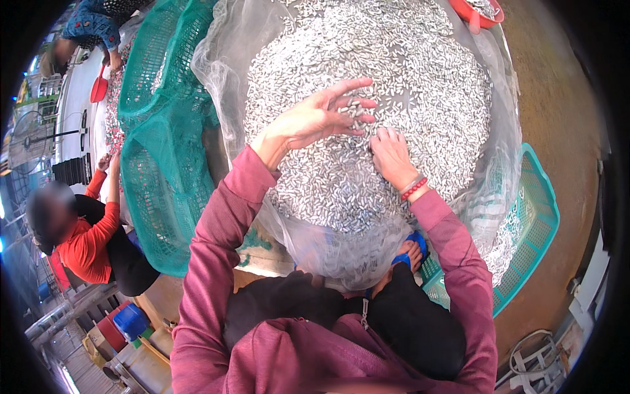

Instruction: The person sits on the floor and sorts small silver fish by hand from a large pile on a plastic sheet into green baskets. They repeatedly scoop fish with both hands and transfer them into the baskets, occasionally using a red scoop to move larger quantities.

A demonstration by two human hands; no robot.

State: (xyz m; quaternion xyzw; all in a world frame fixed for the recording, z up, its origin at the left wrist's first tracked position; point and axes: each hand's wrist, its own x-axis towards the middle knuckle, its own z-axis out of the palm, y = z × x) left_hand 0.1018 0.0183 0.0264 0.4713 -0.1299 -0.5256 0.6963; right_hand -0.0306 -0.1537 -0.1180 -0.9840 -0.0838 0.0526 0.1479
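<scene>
A wide heap of small, silvery-white, capsule-shaped pieces (pixel 315 177) is spread over a fine whitish mesh net (pixel 226 92) in front of me. My left hand (pixel 315 118) hovers above the middle of the heap, its fingers open and apart. Several pieces show between those fingers; whether they rest on the hand or lie behind it I cannot tell. Close by on the right, my right hand (pixel 392 157) is lowered onto the pieces with its fingers curled together. Its fingertips are hidden, so what it pinches is not visible. A red bead bracelet (pixel 413 187) circles that wrist.
Green mesh baskets (pixel 154 197) with netting line the left side. A turquoise basket (pixel 541 197) holding more pieces stands at right. A red scoop (pixel 478 13) sits at the far right rim. Two other people work at left, one in an orange top (pixel 88 253), near a red scoop.
</scene>
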